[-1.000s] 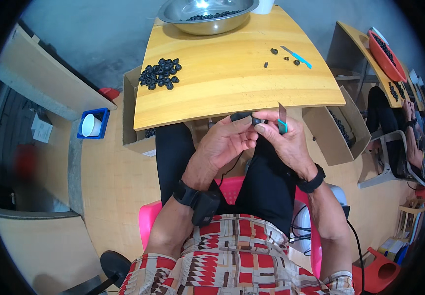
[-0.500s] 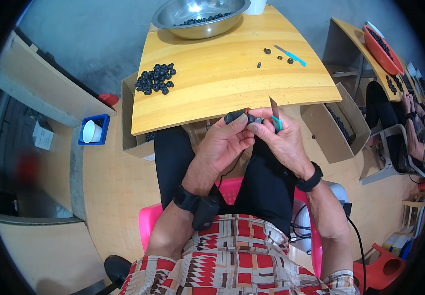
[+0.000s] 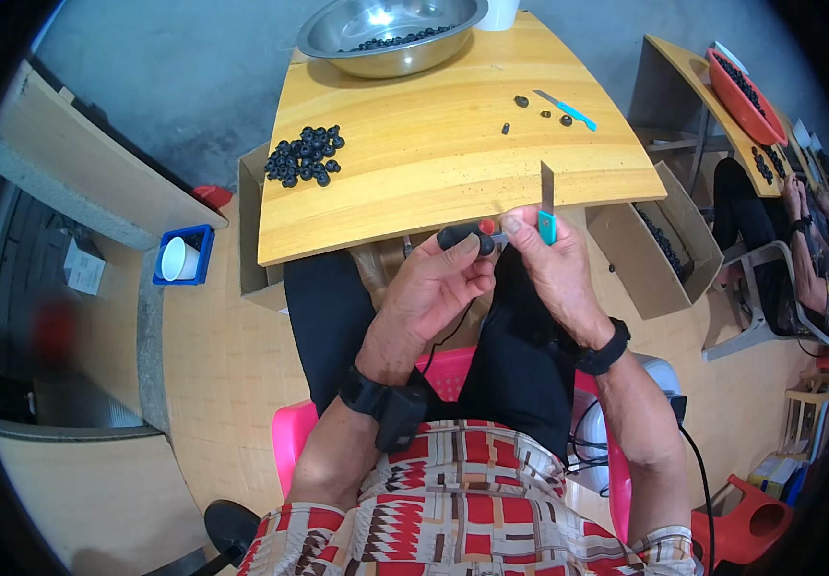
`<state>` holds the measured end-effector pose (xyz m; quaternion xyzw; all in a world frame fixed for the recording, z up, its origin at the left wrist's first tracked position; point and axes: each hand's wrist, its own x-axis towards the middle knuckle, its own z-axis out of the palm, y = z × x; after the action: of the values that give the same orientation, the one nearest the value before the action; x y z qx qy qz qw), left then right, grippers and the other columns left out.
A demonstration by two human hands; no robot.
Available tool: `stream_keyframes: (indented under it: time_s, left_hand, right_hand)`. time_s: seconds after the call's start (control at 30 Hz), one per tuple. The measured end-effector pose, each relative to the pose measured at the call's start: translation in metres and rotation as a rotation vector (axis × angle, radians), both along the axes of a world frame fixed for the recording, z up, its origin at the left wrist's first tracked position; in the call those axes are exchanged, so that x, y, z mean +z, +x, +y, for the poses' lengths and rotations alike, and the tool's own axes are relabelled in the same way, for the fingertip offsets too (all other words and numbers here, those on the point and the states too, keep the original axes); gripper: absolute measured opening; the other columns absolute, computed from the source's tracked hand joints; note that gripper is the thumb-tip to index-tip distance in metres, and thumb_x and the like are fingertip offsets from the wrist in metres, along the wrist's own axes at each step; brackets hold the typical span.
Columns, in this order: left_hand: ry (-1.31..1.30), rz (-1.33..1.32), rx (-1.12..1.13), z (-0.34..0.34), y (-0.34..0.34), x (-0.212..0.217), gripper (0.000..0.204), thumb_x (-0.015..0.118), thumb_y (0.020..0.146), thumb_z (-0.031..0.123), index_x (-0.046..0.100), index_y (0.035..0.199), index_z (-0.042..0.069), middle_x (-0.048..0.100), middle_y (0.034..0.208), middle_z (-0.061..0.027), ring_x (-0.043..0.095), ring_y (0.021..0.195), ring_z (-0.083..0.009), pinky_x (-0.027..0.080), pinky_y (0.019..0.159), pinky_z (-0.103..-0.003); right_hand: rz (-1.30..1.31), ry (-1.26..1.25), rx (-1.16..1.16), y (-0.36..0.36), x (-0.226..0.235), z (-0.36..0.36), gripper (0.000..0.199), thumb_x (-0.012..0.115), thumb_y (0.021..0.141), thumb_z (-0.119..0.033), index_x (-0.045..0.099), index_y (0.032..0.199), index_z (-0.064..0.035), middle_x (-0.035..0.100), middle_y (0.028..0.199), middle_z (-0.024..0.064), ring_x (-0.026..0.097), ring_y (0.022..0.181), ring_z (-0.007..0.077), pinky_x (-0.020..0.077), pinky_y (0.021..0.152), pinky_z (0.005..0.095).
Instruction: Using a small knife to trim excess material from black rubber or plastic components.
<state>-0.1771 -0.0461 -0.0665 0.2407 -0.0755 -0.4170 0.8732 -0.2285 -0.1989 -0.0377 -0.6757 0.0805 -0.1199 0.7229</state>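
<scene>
While both forearms rise from the lap, the left hand (image 3: 434,283) curls its grip closed around a small black rubber ring (image 3: 465,236) just below the edge of the yellow wooden table (image 3: 434,163). The right hand (image 3: 554,264) pinches a teal-handled blade knife (image 3: 547,206) upright, touching distance from the ring. One second teal knife (image 3: 568,109) and four loose black pieces lie on the table.

Bowl (image 3: 390,34) at table (image 3: 453,163) far edge; rubber rings pile (image 3: 305,156) left; spare cutter (image 3: 566,108) right; hands before near edge.
</scene>
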Motion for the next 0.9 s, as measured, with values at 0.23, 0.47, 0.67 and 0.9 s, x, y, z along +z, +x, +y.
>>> stream_keyframes:
  time_s: [0.23, 0.47, 0.67, 0.9]
  left_hand:
    - [-0.052, 0.037, 0.092, -0.0070, -0.0011, 0.0044, 0.025, 0.060, 0.085, 0.014, 0.055, 0.108, 0.004, 0.062, 0.088, -0.0053, 0.060, 0.076, -0.0139, 0.050, 0.069, -0.028]
    - [-0.035, 0.044, 0.098, -0.0071, -0.0035, 0.0050, 0.024, 0.061, 0.084, 0.013, 0.056, 0.106, 0.004, 0.062, 0.088, -0.0051, 0.060, 0.077, -0.0131, 0.051, 0.069, -0.029]
    - [-0.037, 0.040, 0.086, -0.0073, -0.0039, 0.0049, 0.023, 0.061, 0.084, 0.013, 0.057, 0.105, 0.004, 0.062, 0.087, -0.0048, 0.060, 0.077, -0.0130, 0.052, 0.069, -0.029]
    - [-0.004, 0.020, 0.104, -0.0077, -0.0060, 0.0076, 0.022, 0.061, 0.084, 0.013, 0.057, 0.104, 0.004, 0.062, 0.087, -0.0047, 0.060, 0.076, -0.0131, 0.052, 0.069, -0.029]
  right_hand:
    - [-0.437, -1.029, -0.136, -0.0034, -0.0056, -0.0084, 0.010, 0.060, 0.080, -0.009, 0.060, 0.090, -0.0071, 0.058, 0.078, 0.0130, 0.060, 0.063, 0.0269, 0.0458, 0.052, 0.0327]
    - [-0.443, -1.173, -0.152, -0.0025, -0.0065, -0.0068, 0.012, 0.060, 0.080, -0.012, 0.058, 0.090, -0.0073, 0.055, 0.073, 0.0101, 0.058, 0.057, 0.0279, 0.0453, 0.048, 0.0365]
    - [-0.419, -1.207, -0.159, -0.0022, -0.0050, -0.0078, 0.012, 0.059, 0.080, -0.012, 0.058, 0.091, -0.0073, 0.055, 0.075, 0.0109, 0.058, 0.059, 0.0286, 0.0459, 0.049, 0.0375]
    - [-0.413, -1.216, -0.151, -0.0037, -0.0037, -0.0076, 0.012, 0.059, 0.080, -0.013, 0.057, 0.090, -0.0076, 0.056, 0.075, 0.0106, 0.059, 0.059, 0.0289, 0.0464, 0.049, 0.0379]
